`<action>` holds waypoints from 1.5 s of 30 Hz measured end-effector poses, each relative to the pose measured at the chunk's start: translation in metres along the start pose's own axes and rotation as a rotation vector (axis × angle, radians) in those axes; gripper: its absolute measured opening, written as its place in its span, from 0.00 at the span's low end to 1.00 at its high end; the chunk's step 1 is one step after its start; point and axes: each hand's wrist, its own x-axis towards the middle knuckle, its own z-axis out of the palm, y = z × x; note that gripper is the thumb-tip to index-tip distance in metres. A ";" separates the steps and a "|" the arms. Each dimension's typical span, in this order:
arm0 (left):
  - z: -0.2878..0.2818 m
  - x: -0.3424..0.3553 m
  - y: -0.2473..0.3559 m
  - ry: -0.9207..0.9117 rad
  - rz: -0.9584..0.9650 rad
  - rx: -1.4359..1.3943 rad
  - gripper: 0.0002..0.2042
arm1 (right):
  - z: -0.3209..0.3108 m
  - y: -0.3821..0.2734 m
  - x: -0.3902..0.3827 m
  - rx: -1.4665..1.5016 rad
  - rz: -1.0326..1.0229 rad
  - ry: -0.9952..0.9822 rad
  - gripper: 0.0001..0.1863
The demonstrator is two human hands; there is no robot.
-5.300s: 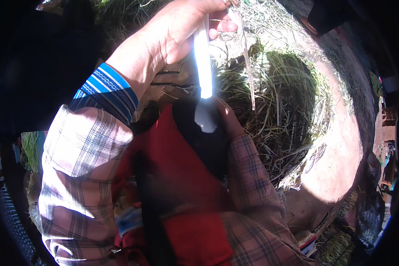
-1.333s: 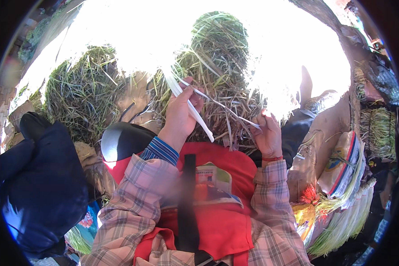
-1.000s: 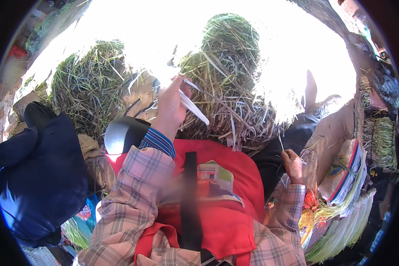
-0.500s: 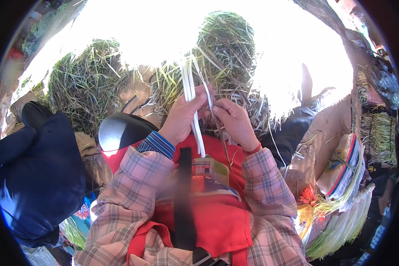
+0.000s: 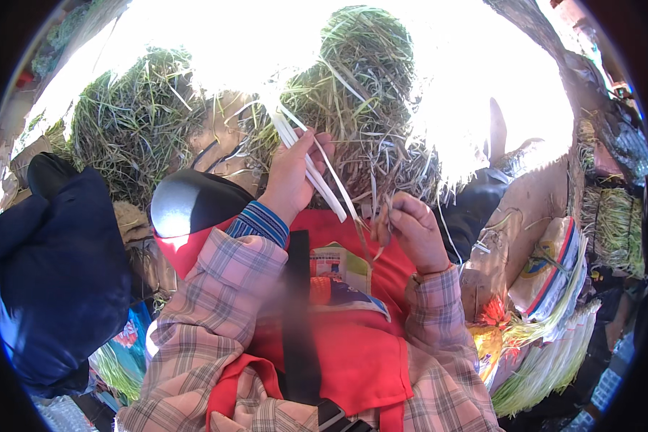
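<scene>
My left hand, 11 o'clock of centre, is clamped on white stalks slanting from 11 toward 5. A thinner strand runs beside them, browning at its lower end. My right hand, 3 o'clock, is apart from the left, fingers curled by that brown end; can't tell if pinching it. Grass heaps at 10 and 12:30, red apron at 6

Left hand grips; right hand pinches lower.
</scene>
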 end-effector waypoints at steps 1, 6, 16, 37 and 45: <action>0.000 0.005 0.008 0.021 0.011 -0.033 0.05 | -0.012 0.000 -0.015 0.037 0.102 -0.084 0.06; 0.009 0.015 0.043 -0.012 0.128 -0.040 0.09 | -0.039 0.006 -0.070 -1.156 0.356 -0.142 0.10; 0.020 -0.029 -0.004 -0.347 -0.112 0.560 0.12 | 0.015 -0.019 0.040 -0.603 -0.268 0.312 0.11; 0.016 -0.005 0.037 -0.231 0.130 0.181 0.11 | 0.041 0.025 0.028 -0.326 0.049 -0.052 0.12; 0.021 -0.023 0.005 -0.339 0.021 0.260 0.21 | 0.024 0.009 0.003 -0.361 -0.008 0.187 0.09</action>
